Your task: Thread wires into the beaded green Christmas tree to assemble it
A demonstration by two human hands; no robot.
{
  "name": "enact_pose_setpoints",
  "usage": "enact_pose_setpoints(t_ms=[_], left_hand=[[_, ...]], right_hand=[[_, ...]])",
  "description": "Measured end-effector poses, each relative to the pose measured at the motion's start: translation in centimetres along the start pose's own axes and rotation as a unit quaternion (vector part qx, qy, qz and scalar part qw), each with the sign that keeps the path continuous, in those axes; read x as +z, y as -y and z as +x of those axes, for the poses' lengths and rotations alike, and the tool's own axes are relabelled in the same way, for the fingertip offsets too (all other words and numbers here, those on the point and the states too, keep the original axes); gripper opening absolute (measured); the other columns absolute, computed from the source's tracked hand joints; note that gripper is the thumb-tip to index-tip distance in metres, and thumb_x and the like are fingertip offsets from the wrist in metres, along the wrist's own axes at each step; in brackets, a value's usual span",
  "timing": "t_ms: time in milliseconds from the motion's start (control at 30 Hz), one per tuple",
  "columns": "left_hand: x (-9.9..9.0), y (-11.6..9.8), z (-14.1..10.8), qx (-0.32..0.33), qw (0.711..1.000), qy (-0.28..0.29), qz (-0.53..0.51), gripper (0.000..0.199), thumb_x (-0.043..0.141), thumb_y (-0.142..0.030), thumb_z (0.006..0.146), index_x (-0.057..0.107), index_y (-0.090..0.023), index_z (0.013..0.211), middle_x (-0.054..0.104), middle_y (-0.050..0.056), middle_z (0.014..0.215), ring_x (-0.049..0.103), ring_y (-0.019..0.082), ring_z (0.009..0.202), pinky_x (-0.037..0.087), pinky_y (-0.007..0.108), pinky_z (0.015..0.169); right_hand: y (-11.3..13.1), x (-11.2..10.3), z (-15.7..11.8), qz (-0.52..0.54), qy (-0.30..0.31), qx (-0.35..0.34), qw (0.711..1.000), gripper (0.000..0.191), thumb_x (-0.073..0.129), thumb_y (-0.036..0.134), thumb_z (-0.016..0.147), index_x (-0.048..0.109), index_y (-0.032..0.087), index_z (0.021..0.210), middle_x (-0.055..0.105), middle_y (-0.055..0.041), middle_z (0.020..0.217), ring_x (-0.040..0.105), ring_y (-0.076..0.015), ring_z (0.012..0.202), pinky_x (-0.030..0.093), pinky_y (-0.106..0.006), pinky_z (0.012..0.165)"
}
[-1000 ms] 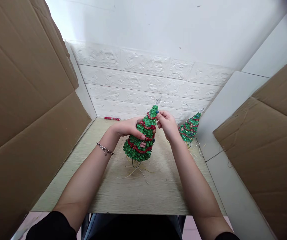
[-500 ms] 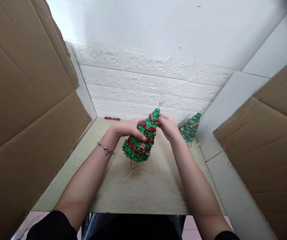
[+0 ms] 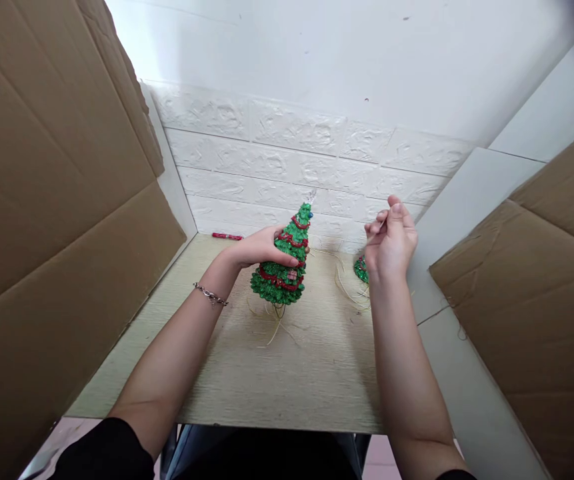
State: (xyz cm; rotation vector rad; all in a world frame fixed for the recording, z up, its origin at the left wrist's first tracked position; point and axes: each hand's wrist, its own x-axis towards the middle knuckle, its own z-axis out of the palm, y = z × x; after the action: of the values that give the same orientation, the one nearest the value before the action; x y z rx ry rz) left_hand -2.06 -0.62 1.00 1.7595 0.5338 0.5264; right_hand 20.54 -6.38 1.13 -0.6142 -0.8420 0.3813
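A green Christmas tree figure (image 3: pixel 279 277) with red garlands and a clear star on top leans slightly right above the table. My left hand (image 3: pixel 267 248) is wrapped round its middle, the thumb across the front. Thin pale wires hang from its base. My right hand (image 3: pixel 391 237) is raised at the right, away from the tree, fingers curled and pinched on a thin pale strand. A second green tree (image 3: pixel 361 269) stands behind my right wrist, mostly hidden.
The wooden table (image 3: pixel 287 380) carries a red pen-like stick (image 3: pixel 227 236) near the back wall and loose yellowish wires (image 3: pixel 345 283) beside the second tree. Cardboard (image 3: pixel 67 167) rises on the left and more cardboard (image 3: pixel 541 280) on the right.
My right hand has left the held tree's upper part and moved right, in front of the second tree. The held tree is more upright, and a yellow wire near its top is gone from there.
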Motion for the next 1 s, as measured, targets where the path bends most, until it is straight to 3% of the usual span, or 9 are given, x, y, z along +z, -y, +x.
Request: enact_pose_setpoints(t_ms=[100,200,267,367,533,733,1000], left_hand=[[-0.3,0.2,0.2,0.005,0.998,-0.063,0.03,0.053,0.082,-0.03,0.059,0.058,-0.015,0.103,0.068,0.007,0.1,0.065,0.022,0.089,0.053,0.036,0.079],[-0.4,0.2,0.3,0.016,0.99,-0.113,0.079,0.06,0.083,-0.033,0.058,0.056,-0.015,0.109,0.067,0.009,0.105,0.064,0.024,0.094,0.052,0.038,0.083],[-0.2,0.2,0.4,0.024,0.984,-0.137,0.11,0.065,0.082,-0.034,0.058,0.054,-0.015,0.114,0.066,0.009,0.108,0.064,0.025,0.098,0.051,0.039,0.086],[0.2,0.2,0.6,0.027,0.98,-0.148,0.13,0.068,0.082,-0.033,0.059,0.053,-0.015,0.118,0.065,0.008,0.111,0.063,0.024,0.1,0.05,0.038,0.088],[0.5,0.5,0.8,0.012,0.978,-0.159,0.137,0.067,0.082,-0.034,0.058,0.054,-0.014,0.116,0.065,0.008,0.11,0.062,0.024,0.099,0.049,0.037,0.085],[0.8,0.2,0.8,0.015,0.976,-0.163,0.14,0.065,0.081,-0.034,0.058,0.055,-0.014,0.114,0.064,0.008,0.11,0.061,0.023,0.099,0.048,0.035,0.084],[1.0,0.1,0.9,0.034,0.973,-0.167,0.154,0.061,0.079,-0.033,0.057,0.056,-0.013,0.109,0.063,0.008,0.107,0.059,0.023,0.097,0.047,0.033,0.082]], right_hand=[[1.2,-0.1,-0.3,-0.139,0.115,-0.001,0.984,0.034,0.068,0.044,0.075,0.068,0.015,0.092,0.053,0.002,0.065,0.039,-0.007,0.044,0.03,-0.018,0.04],[2.3,0.0,-1.0,-0.301,0.249,-0.006,0.921,0.025,0.061,0.036,0.08,0.072,0.015,0.085,0.062,-0.0023,0.072,0.051,-0.012,0.053,0.039,-0.023,0.049],[2.8,0.4,-1.6,-0.372,0.302,-0.03,0.877,0.02,0.057,0.028,0.083,0.074,0.017,0.084,0.065,-0.0028,0.078,0.06,-0.0168,0.068,0.045,-0.027,0.063],[2.9,1.2,-2.4,-0.415,0.331,-0.064,0.845,0.015,0.059,0.019,0.086,0.075,0.019,0.087,0.067,-0.0014,0.087,0.062,-0.0195,0.083,0.045,-0.029,0.075],[2.7,2.6,-3.5,-0.465,0.374,-0.079,0.799,0.015,0.062,0.008,0.087,0.072,0.018,0.085,0.066,0.0008,0.082,0.06,-0.0158,0.074,0.042,-0.025,0.07],[2.2,3.7,-4.6,-0.555,0.388,-0.087,0.731,0.012,0.06,0.005,0.091,0.067,0.015,0.089,0.064,-0.0017,0.089,0.057,-0.0172,0.08,0.038,-0.026,0.068],[1.9,4.1,-5.1,-0.596,0.404,-0.085,0.689,0.01,0.056,0.009,0.094,0.063,0.015,0.091,0.063,-0.0051,0.094,0.058,-0.0222,0.089,0.038,-0.027,0.071]])
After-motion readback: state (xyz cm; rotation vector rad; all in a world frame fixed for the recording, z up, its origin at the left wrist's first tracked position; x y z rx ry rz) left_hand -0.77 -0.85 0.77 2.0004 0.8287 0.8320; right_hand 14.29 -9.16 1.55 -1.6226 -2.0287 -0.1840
